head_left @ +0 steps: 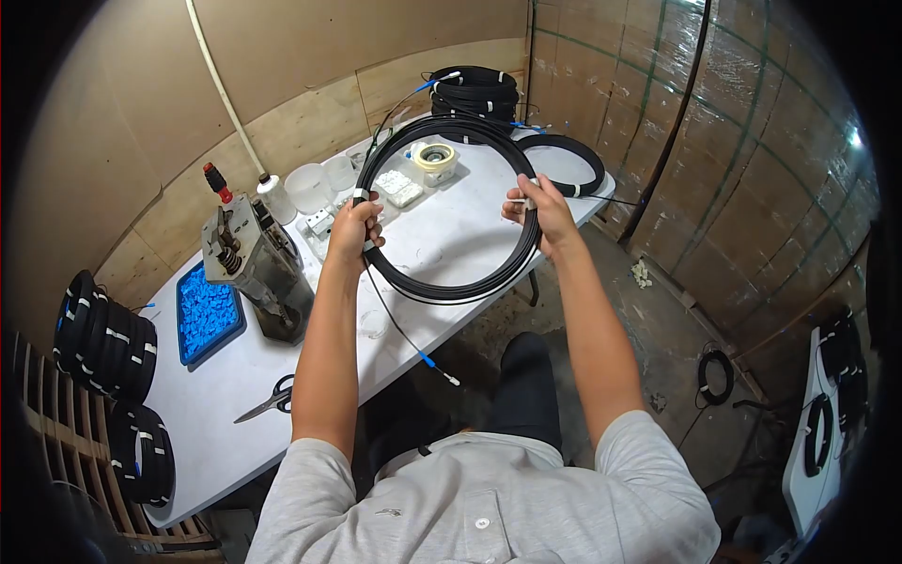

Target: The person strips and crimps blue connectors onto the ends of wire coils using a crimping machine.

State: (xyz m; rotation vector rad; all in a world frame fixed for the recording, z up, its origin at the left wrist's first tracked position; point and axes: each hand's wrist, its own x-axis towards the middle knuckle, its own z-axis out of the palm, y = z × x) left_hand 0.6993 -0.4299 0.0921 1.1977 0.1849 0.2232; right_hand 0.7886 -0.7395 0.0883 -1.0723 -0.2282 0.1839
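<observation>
Between my two hands a large coil of black cable [451,286] is held up above the table's front edge. My left hand [354,226] is closed around its left side, where white bands wrap the cable. On the opposite side, my right hand [545,214] grips the coil near another white band. One loose cable end with a blue and white connector [429,361] dangles below my left hand. Another blue and white connector [438,82] sticks up past the coil's upper left.
The white table [216,451] carries scissors [267,401], a blue tray [239,331] of small blue parts, a metal hand-press-like machine [254,258], tape rolls [434,160] and a bottle [275,197]. Stacked coils [474,89] stand at the back; more coils [103,338] are at left. Wrapped boxes [695,141] line the right.
</observation>
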